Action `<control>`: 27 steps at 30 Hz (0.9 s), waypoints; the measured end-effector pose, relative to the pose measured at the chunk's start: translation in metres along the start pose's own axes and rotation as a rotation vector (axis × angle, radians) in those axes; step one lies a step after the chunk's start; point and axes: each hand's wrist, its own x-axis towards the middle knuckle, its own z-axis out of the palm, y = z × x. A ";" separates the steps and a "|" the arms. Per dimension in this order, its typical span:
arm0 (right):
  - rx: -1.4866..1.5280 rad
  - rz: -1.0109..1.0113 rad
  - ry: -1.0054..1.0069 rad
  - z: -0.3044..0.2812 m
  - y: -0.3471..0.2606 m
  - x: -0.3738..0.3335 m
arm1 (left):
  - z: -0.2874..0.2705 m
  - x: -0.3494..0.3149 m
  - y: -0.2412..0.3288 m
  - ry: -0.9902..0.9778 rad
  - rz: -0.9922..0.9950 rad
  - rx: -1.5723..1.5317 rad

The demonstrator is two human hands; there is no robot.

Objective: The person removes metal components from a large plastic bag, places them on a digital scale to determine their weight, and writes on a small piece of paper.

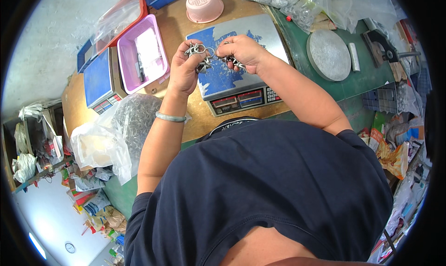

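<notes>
Both hands are raised over a digital weighing scale [220, 84] with a worn blue and grey top. My left hand [186, 73] is closed around a cluster of small silver metal rings and clasps [203, 64] that look like key rings, some poking out past the fingers. A larger ring stands up between the two hands. In my right hand [248, 53] is another bunch of similar metal pieces [234, 62], its thumb and fingertips pinched together facing the left hand. The exact shape of the pieces is partly hidden by the fingers.
A clear plastic bag of small metal parts [137, 115] lies beside my left forearm. Left of the scale are a purple tray [122, 57] and a second scale [96, 80]; a pink basket [204, 7] sits behind. On the right are a round metal plate [328, 55] and a metal cylinder [354, 57].
</notes>
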 end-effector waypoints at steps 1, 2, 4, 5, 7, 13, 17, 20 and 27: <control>0.006 -0.014 0.002 0.001 0.001 0.000 | -0.002 0.000 0.000 -0.005 -0.001 -0.009; 0.012 -0.028 0.004 0.002 0.001 0.000 | -0.004 -0.001 0.000 -0.009 -0.001 -0.017; -0.039 -0.085 -0.008 0.002 -0.001 -0.002 | -0.005 -0.003 0.000 0.046 -0.124 -0.195; -0.064 -0.114 -0.014 0.002 -0.003 -0.004 | -0.005 -0.004 0.000 0.074 -0.185 -0.284; -0.059 -0.129 0.010 0.000 -0.006 -0.005 | -0.007 -0.005 -0.004 0.081 -0.250 -0.425; -0.164 -0.258 0.016 -0.006 -0.017 -0.005 | -0.002 -0.008 -0.003 -0.018 -0.374 -0.655; -0.248 -0.365 0.046 -0.005 -0.028 -0.007 | 0.001 -0.006 -0.001 -0.171 -0.408 -0.748; -0.221 -0.401 0.027 -0.006 -0.038 -0.014 | 0.000 -0.006 0.001 -0.176 -0.395 -0.812; -0.235 -0.374 0.043 -0.008 -0.042 -0.015 | 0.010 -0.011 0.008 -0.121 -0.338 -0.816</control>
